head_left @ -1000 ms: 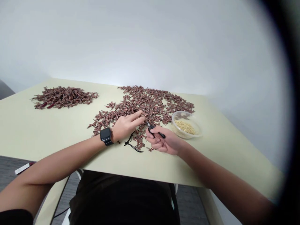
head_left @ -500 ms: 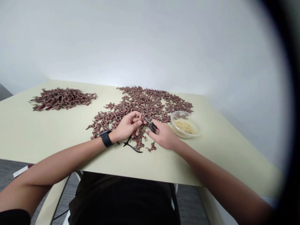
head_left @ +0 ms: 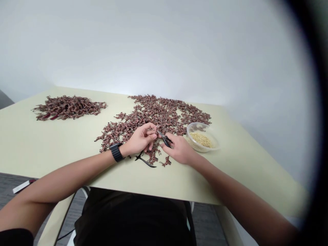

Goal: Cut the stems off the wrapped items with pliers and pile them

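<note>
My left hand (head_left: pixel 140 137), with a dark watch on its wrist, pinches a small reddish-brown piece at its fingertips; its detail is too small to make out. In my right hand (head_left: pixel 180 149) is a pair of black-handled pliers (head_left: pixel 167 141), gripped by the handles. Their metal jaws reach to the left fingertips, at or against the piece. Beneath and behind both hands spreads a wide heap of reddish-brown, shiny figure-like pieces (head_left: pixel 164 112). A second black-handled tool (head_left: pixel 146 162) lies on the table below my left hand, partly hidden by it. One loose piece (head_left: pixel 166 161) lies nearby.
Right of my right hand stands a clear plastic bowl (head_left: pixel 217 148) holding many tiny gold-coloured bits (head_left: pixel 201 139). Another pile of reddish-brown pieces (head_left: pixel 69 107) lies at the far left of the pale table (head_left: pixel 115 181). A white wall (head_left: pixel 164 48) rises behind it.
The pliers' jaws have shifted slightly left and down at my left fingertips. Both hands stay in nearly the same place, and the whole view has moved a little.
</note>
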Motion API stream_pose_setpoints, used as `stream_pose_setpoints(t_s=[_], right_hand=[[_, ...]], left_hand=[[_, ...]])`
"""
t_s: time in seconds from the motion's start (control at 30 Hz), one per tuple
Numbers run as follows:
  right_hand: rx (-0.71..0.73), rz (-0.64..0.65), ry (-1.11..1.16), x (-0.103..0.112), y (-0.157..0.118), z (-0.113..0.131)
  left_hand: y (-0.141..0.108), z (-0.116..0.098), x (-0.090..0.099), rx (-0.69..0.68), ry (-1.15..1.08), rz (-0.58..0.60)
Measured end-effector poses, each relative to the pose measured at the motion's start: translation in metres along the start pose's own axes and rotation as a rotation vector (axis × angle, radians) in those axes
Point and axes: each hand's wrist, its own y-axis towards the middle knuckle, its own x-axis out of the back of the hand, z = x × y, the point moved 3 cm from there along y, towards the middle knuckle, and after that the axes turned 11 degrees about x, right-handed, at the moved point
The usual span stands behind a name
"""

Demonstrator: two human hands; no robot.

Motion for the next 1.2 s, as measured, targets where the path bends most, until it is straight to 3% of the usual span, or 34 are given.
stream_pose_setpoints(t_s=[0.97,1.07,1.2], right_hand=[[-0.027,-0.001,0.074,0.0,0.0,0.001],[-0.06,0.019,0.212,0.001,0.0,0.004],[-0.242,0.167,0.692,0.0,-0.002,0.012]], left_hand=[[0.0,0.0,0.0,-0.007,0.047,-0.038],[-0.001,0.0,0.002,-0.04,0.13,-0.091],[-0.006,-0.004,0.007,-0.181,0.39,-0.244]])
